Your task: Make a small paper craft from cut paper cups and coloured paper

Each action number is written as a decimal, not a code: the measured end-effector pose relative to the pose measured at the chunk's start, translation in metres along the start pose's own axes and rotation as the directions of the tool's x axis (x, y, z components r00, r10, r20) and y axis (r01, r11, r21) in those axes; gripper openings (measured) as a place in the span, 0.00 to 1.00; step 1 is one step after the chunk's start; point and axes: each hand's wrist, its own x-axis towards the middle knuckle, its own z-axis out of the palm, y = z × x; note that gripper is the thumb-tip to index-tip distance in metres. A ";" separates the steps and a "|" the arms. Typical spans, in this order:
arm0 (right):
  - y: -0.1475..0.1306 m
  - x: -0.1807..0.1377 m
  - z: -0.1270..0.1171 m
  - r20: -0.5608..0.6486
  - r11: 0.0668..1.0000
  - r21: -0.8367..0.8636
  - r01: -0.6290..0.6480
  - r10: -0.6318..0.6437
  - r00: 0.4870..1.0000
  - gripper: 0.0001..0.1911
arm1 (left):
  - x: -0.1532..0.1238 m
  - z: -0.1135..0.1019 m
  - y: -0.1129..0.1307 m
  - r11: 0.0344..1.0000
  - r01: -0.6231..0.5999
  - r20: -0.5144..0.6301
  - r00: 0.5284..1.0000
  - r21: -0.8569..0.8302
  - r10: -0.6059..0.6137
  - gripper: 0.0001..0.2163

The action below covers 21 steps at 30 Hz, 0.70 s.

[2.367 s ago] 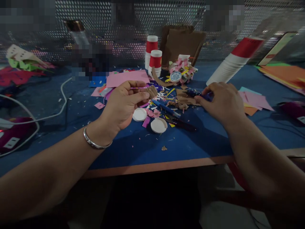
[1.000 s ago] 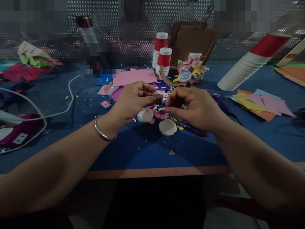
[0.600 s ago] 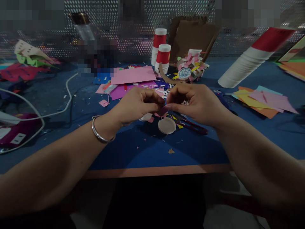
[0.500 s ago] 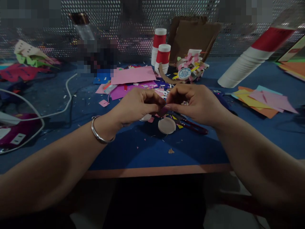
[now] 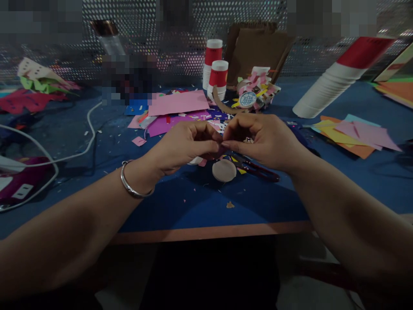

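Close together above the table, my left hand [image 5: 190, 144] and my right hand [image 5: 263, 140] meet at the fingertips. Both are closed in a pinch on a small dark pinkish piece [image 5: 222, 150], mostly hidden by the fingers; it could be paper. Below them lies a pale round disc [image 5: 224, 170] on the blue table. Scissors [image 5: 258, 168] with dark red handles rest just right of the disc, partly under my right hand. Another whitish round piece [image 5: 195, 161] shows beneath my left hand. Small paper scraps surround these things.
Pink paper [image 5: 179, 102] and purple paper [image 5: 164, 125] lie behind my hands. Paper cup stacks [image 5: 217, 79] stand beyond, near a decorated paper-strip craft [image 5: 254, 92]. A long cup stack [image 5: 332, 86] leans at right, behind coloured sheets [image 5: 358, 133]. A white cable [image 5: 92, 125] curves at left.
My hands keep the same pinch, with only slight finger movement. The view has shifted a little, so the table things appear slightly further left.
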 end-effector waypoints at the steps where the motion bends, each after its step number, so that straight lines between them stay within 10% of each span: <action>1: -0.001 0.000 0.000 -0.004 1.000 0.007 0.002 -0.002 1.000 0.05 | 0.000 -0.001 -0.001 1.000 -0.021 0.023 1.000 0.010 0.021 0.07; 10: 0.006 -0.002 0.005 -0.048 0.959 0.270 -0.081 0.098 0.994 0.19 | -0.001 -0.003 0.000 0.997 -0.081 0.004 0.997 -0.018 0.081 0.12; 21: -0.001 0.000 0.005 -0.027 0.951 0.295 -0.090 0.102 0.994 0.10 | -0.002 -0.003 -0.001 0.992 -0.121 0.019 0.992 0.022 0.121 0.11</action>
